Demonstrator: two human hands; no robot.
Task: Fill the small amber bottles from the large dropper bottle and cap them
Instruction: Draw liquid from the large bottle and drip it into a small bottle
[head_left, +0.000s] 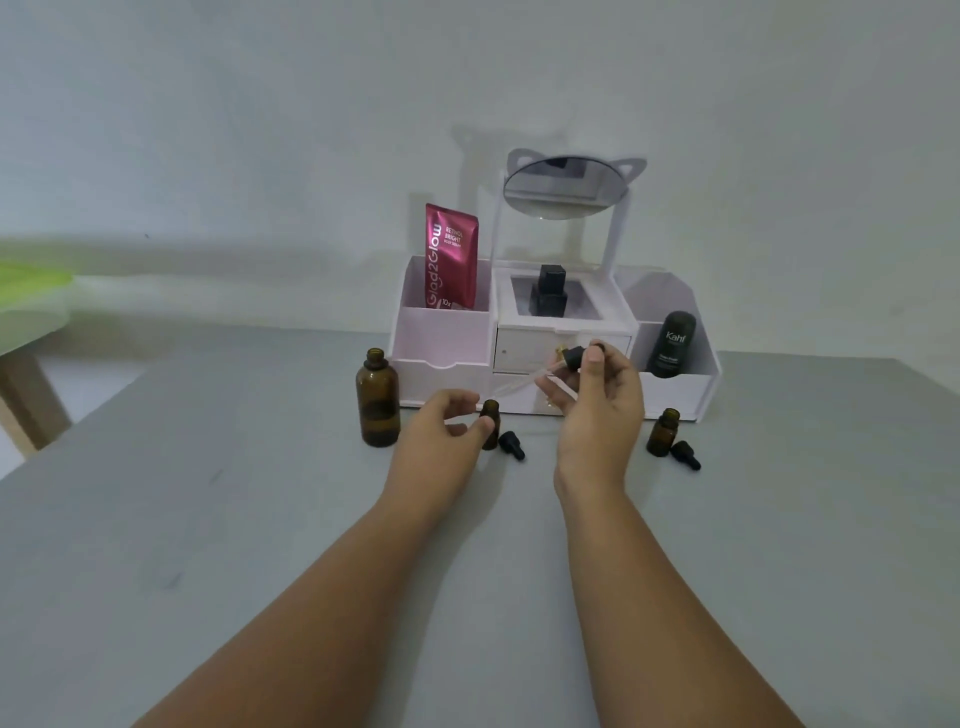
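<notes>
The large amber bottle (377, 400) stands uncapped on the grey table, left of my hands. My right hand (597, 405) holds its dropper (569, 361) by the black bulb, the glass pipette slanting down to the left toward a small amber bottle (489, 415). My left hand (444, 431) steadies that small bottle with thumb and fingers. A small black cap (511, 445) lies just right of it. A second small amber bottle (664, 431) stands open further right, with its black cap (685, 455) lying beside it.
A white organiser (447, 338) with a round mirror (566, 187) stands against the wall right behind the bottles, holding a pink sachet (451, 257), a black square bottle (548, 293) and a dark roll-on (672, 343). A wooden-legged table sits at far left.
</notes>
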